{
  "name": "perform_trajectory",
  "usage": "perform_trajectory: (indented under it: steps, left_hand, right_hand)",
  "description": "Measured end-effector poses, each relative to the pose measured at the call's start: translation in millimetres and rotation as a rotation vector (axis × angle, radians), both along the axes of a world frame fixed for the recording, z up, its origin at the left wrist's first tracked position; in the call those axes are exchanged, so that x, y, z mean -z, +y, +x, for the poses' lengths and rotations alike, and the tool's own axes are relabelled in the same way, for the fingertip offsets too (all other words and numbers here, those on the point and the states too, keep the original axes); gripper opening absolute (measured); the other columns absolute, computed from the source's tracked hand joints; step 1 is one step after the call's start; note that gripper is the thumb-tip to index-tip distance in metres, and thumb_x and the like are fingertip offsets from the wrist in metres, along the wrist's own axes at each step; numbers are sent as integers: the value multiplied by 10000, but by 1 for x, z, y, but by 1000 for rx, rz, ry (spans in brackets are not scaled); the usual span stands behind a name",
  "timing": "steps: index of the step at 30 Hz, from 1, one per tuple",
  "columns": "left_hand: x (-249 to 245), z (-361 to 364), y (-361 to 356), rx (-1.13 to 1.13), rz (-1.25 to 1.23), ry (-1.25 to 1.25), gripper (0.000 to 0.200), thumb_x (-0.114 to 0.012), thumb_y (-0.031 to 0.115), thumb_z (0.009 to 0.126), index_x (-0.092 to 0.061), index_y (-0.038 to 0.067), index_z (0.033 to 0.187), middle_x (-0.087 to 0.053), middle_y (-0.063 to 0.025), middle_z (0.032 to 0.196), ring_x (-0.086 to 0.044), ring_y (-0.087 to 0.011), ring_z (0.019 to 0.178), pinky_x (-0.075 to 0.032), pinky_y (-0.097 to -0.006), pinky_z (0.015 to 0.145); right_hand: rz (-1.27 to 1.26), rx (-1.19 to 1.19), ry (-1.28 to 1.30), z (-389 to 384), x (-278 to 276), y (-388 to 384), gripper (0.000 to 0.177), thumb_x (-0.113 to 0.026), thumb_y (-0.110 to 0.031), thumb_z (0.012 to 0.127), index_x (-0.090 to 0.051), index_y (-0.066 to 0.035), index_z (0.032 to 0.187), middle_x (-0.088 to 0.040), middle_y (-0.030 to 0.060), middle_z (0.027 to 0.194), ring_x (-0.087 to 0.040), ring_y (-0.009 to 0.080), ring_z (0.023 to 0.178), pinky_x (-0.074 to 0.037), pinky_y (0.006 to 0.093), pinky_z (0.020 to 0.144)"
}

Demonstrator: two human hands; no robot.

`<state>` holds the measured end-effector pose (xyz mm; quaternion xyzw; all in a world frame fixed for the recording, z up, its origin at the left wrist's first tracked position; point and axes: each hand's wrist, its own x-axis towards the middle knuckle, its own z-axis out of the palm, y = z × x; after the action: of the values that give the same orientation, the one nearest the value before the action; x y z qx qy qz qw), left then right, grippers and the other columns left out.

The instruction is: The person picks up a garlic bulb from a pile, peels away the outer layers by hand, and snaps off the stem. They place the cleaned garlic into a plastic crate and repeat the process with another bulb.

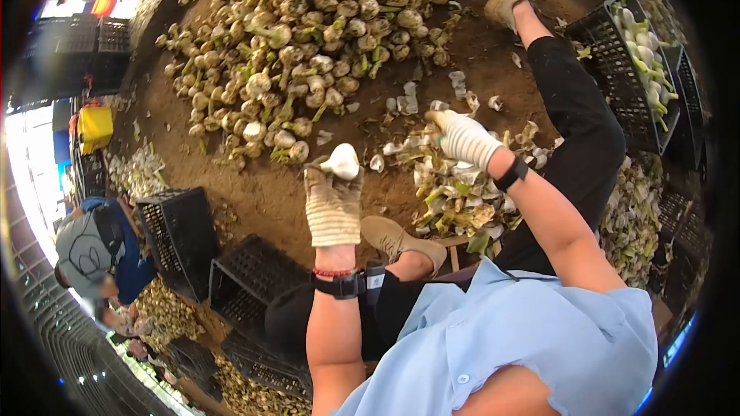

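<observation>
A clean white garlic bulb (pixel 343 161) rests in the fingers of my left hand (pixel 333 204), which wears a dirty striped glove. My right hand (pixel 465 137), also gloved, is closed to the right, above scattered peelings; a small greyish end sticks out at its fingertips, and what it belongs to is too hidden to name. Beyond both hands lies a large heap of dirty garlic bulbs (pixel 308 54) with stems. Cut stems and skins (pixel 462 200) are piled below my right hand.
A black crate (pixel 609 38) with trimmed garlic stands at the right. More black crates (pixel 177 231) are at the lower left, near a seated person (pixel 92 246). My shoes (pixel 401 243) flank the work area. A yellow container (pixel 95 129) stands at the far left.
</observation>
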<state>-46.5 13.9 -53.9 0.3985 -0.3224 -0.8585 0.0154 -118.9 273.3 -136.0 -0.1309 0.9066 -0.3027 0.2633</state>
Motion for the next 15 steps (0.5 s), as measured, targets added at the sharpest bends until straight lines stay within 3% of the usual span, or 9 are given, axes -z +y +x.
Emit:
perform_trajectory:
  steps: [2, 4, 6, 9, 10, 12, 13, 14, 15]
  left_hand:
    - [-7, 4, 3, 50, 225, 151, 325, -620, 421, 930, -661, 102, 976, -684, -113, 1101, -635, -307, 1082, -554, -517, 922]
    - [-19, 3, 7, 126, 256, 103, 319, -636, 437, 919, -670, 120, 936, -635, -89, 1110, -623, -286, 1033, -572, -497, 886]
    - [-10, 4, 3, 190, 279, 126, 302, -756, 383, 842, -668, 120, 960, -625, -55, 1038, -633, -260, 992, -596, -472, 837]
    - [-10, 6, 2, 223, 143, 100, 287, -783, 292, 840, -656, 101, 1014, -644, -72, 1030, -650, -241, 949, -618, -422, 755]
    - [-12, 5, 2, 286, 3, 42, 309, -765, 286, 857, -640, 89, 1059, -657, -92, 1040, -662, -232, 919, -619, -400, 741]
    - [-19, 2, 7, 349, -172, -34, 359, -753, 210, 870, -612, 50, 1159, -669, -126, 1045, -674, -196, 855, -601, -317, 726]
    - [-13, 2, 11, 377, -306, -30, 361, -724, 139, 874, -599, 38, 1197, -669, -125, 1053, -670, -184, 873, -587, -295, 725]
    - [-5, 3, 14, 402, -439, -27, 376, -694, 67, 878, -585, 25, 1236, -669, -124, 1060, -666, -172, 891, -573, -272, 724]
    - [-2, 5, 16, 484, -472, 107, 486, -604, -68, 852, -531, 17, 1325, -629, -140, 1181, -655, -157, 941, -560, -263, 749]
  right_hand:
    - [-218, 317, -167, -30, 20, -4, 370, -623, -218, 917, -600, -26, 1232, -654, 260, 1109, -620, 395, 1070, -499, 428, 931]
    - [-39, 509, -69, -68, 37, 1, 415, -638, -242, 917, -571, -48, 1278, -627, 235, 1192, -607, 390, 1098, -493, 430, 958]
    - [304, 582, 40, -107, 48, -2, 485, -656, -273, 913, -527, -71, 1334, -539, 206, 1334, -558, 375, 1185, -490, 438, 985]
    - [313, 629, -34, -137, 44, -4, 546, -690, -199, 883, -492, -54, 1371, -499, 194, 1382, -516, 373, 1235, -448, 444, 1039]
    - [92, 855, -109, -149, 83, 5, 481, -675, -180, 891, -530, -30, 1325, -494, 209, 1378, -525, 369, 1214, -469, 423, 986]
    - [-5, 774, -232, -154, 98, 14, 419, -582, -197, 955, -510, -16, 1326, -559, 188, 1318, -586, 331, 1132, -514, 395, 877]
    - [143, 488, -64, -145, 88, 11, 353, -616, -247, 945, -607, -8, 1204, -665, 185, 1136, -645, 331, 967, -507, 390, 820]
    - [-139, 523, -157, -126, 62, 2, 378, -708, -324, 893, -669, 0, 1084, -709, 149, 981, -657, 304, 846, -510, 386, 789]
    - [-478, 566, -277, -107, 53, -4, 446, -780, -396, 825, -692, -13, 1035, -709, 103, 900, -640, 229, 778, -501, 363, 680]
